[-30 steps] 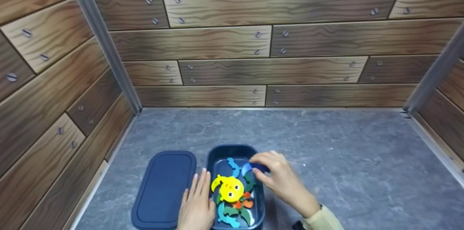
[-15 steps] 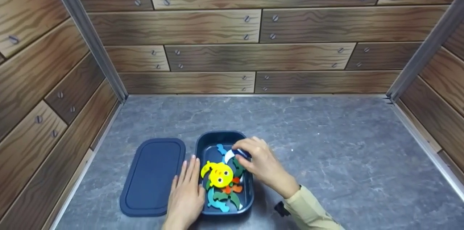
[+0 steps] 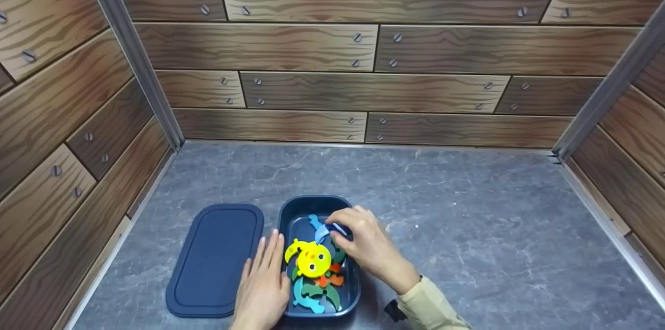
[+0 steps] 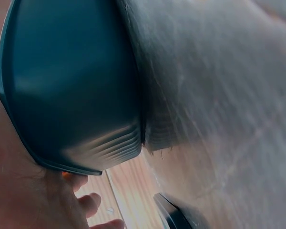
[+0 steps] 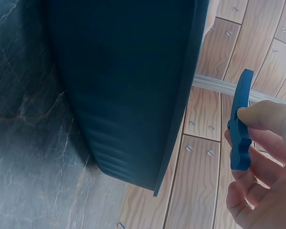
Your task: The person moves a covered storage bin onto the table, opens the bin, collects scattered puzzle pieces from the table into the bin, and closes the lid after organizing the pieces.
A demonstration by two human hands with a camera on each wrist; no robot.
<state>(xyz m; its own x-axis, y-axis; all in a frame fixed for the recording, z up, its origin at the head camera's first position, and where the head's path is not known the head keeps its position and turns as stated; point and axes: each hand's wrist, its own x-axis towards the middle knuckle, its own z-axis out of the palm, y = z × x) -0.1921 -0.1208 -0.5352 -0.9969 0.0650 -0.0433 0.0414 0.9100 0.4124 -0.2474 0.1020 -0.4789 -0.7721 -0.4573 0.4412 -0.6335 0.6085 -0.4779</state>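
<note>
My right hand [image 3: 367,241] pinches a blue curved toy piece [image 5: 240,125] between thumb and fingers, over the far right part of a dark blue box [image 3: 355,288]. The right wrist view shows the piece's notched edge and my thumb on its face. Inside the box lie a round yellow piece [image 3: 315,261] with eyes, a light blue wavy piece [image 3: 314,222], orange pieces [image 3: 335,280], green pieces [image 3: 331,296] and a turquoise curved piece [image 3: 309,304]. My left hand [image 3: 262,283] rests along the box's left rim, fingers straight and side by side.
A dark blue lid [image 3: 215,260] lies flat left of the box on the grey marbled tabletop [image 3: 467,226]. Near the right sleeve sits a small black object [image 3: 395,311]. Wood-patterned walls [image 3: 311,49] with metal corner strips enclose the back and sides.
The right hand has carried the blue piece a little left, further over the box, and its tilt has shifted. The left hand stays at the rim. The head view has moved.
</note>
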